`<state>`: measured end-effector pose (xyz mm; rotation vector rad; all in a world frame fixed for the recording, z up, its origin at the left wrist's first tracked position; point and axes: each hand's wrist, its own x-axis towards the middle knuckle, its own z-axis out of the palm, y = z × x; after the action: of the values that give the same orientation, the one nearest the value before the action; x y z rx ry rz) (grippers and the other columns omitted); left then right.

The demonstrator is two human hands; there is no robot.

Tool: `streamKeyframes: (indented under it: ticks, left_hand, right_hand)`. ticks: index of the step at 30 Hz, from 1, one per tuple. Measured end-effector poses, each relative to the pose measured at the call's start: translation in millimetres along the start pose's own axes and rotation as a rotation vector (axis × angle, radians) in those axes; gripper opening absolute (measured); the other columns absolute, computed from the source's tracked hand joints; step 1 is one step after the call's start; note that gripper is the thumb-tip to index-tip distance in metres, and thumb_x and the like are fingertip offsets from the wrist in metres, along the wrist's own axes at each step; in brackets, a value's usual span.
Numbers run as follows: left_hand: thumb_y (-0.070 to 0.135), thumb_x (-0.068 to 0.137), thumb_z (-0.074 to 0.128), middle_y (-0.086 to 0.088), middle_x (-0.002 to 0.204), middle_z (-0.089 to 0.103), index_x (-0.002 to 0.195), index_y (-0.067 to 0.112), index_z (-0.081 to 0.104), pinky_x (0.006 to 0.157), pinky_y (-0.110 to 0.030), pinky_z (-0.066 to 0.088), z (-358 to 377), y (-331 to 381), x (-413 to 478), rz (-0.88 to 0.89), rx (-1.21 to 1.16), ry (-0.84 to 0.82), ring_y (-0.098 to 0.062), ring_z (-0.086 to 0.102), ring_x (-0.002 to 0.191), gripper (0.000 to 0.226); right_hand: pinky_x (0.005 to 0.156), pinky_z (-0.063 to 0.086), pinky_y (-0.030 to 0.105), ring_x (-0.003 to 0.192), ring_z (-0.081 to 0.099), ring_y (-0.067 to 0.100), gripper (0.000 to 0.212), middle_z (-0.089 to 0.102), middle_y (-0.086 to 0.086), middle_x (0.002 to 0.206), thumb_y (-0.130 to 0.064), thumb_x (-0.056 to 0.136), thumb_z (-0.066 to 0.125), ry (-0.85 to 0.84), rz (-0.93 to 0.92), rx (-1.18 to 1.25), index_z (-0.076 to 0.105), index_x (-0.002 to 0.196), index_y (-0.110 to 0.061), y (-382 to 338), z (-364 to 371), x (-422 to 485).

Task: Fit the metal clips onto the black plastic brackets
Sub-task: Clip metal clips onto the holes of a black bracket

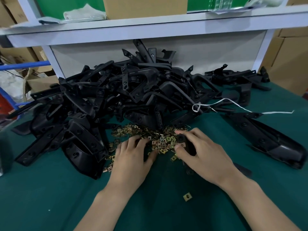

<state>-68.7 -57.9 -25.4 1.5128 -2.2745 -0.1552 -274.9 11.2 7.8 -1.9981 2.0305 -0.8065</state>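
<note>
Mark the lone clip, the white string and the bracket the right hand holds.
lone clip (187,197): head view, top face.
white string (273,112): head view, flat right stretch.
held bracket (181,138): head view, rounded top end.

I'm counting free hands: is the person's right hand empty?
No, the right hand grips a black bracket at the pile of metal clips.

brackets (133,90) are one big tangled black heap at the back, clips (160,142) a loose pile of little brassy squares right in front of it, one stray clip (187,196) lying apart nearer, one bracket (181,138) gripped in the right hand (208,159)
</note>
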Motion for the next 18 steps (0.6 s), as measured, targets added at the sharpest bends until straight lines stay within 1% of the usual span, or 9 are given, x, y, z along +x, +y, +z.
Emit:
streamKeyframes:
  ticks: [3, 5, 7, 10, 12, 15, 18]
  left_hand:
    - [0.049, 0.098, 0.053, 0.007, 0.135, 0.053, 0.128, 0.029, 0.061, 0.106, -0.038, 0.038, -2, 0, 1, 0.012, -0.017, 0.032, -0.022, 0.050, 0.122, 0.037]
    - [0.044, 0.098, 0.056, 0.009, 0.126, 0.056, 0.120, 0.028, 0.064, 0.100, -0.038, 0.041, -3, 2, 0, 0.021, -0.026, 0.051, -0.022, 0.053, 0.114, 0.029]
    - [0.043, 0.098, 0.056, 0.009, 0.122, 0.057, 0.117, 0.028, 0.065, 0.098, -0.039, 0.041, -4, 4, 1, 0.027, -0.022, 0.055, -0.021, 0.054, 0.112, 0.025]
    - [0.041, 0.098, 0.057, 0.009, 0.120, 0.057, 0.115, 0.027, 0.065, 0.097, -0.039, 0.041, -4, 4, 0, 0.034, -0.026, 0.063, -0.021, 0.053, 0.110, 0.023]
    - [0.040, 0.098, 0.058, 0.009, 0.119, 0.057, 0.115, 0.027, 0.066, 0.097, -0.039, 0.042, -4, 3, 0, 0.037, -0.029, 0.074, -0.021, 0.053, 0.109, 0.023]
    - [0.040, 0.098, 0.057, 0.010, 0.119, 0.057, 0.116, 0.027, 0.065, 0.098, -0.039, 0.042, -4, 4, 0, 0.038, -0.035, 0.080, -0.020, 0.053, 0.110, 0.023]
    - [0.039, 0.099, 0.055, 0.010, 0.122, 0.057, 0.124, 0.027, 0.063, 0.099, -0.038, 0.041, -3, 3, 0, 0.039, -0.042, 0.076, -0.020, 0.052, 0.114, 0.029]
  right_hand:
    - [0.067, 0.040, 0.016, 0.094, 0.051, -0.006, 0.053, 0.041, -0.026, 0.112, -0.074, 0.085, 0.041, -0.017, -0.014, -0.009, 0.043, 0.135, -0.054, -1, 0, -1]
    - [0.067, 0.039, 0.015, 0.093, 0.051, -0.002, 0.050, 0.041, -0.027, 0.112, -0.074, 0.083, 0.043, -0.018, -0.013, -0.031, 0.045, 0.128, -0.053, -1, 0, -1]
    - [0.064, 0.037, 0.014, 0.091, 0.048, 0.000, 0.045, 0.040, -0.025, 0.110, -0.073, 0.082, 0.043, -0.010, -0.017, -0.066, 0.046, 0.121, -0.050, -3, 2, 0]
    - [0.059, 0.031, 0.012, 0.086, 0.044, 0.001, 0.043, 0.039, -0.023, 0.105, -0.071, 0.081, 0.038, -0.001, -0.029, -0.125, 0.047, 0.116, -0.047, -5, 6, 0]
    - [0.058, 0.029, 0.012, 0.086, 0.043, 0.002, 0.044, 0.039, -0.022, 0.104, -0.069, 0.081, 0.037, 0.003, -0.035, -0.169, 0.049, 0.115, -0.046, -7, 8, 1]
    - [0.060, 0.032, 0.019, 0.091, 0.049, 0.004, 0.045, 0.041, -0.021, 0.104, -0.067, 0.080, 0.037, 0.030, -0.040, -0.220, 0.053, 0.114, -0.043, -8, 12, 0]
    - [0.061, 0.033, 0.020, 0.091, 0.050, 0.005, 0.044, 0.042, -0.021, 0.102, -0.065, 0.079, 0.040, 0.054, -0.035, -0.231, 0.056, 0.112, -0.041, -9, 14, 0]
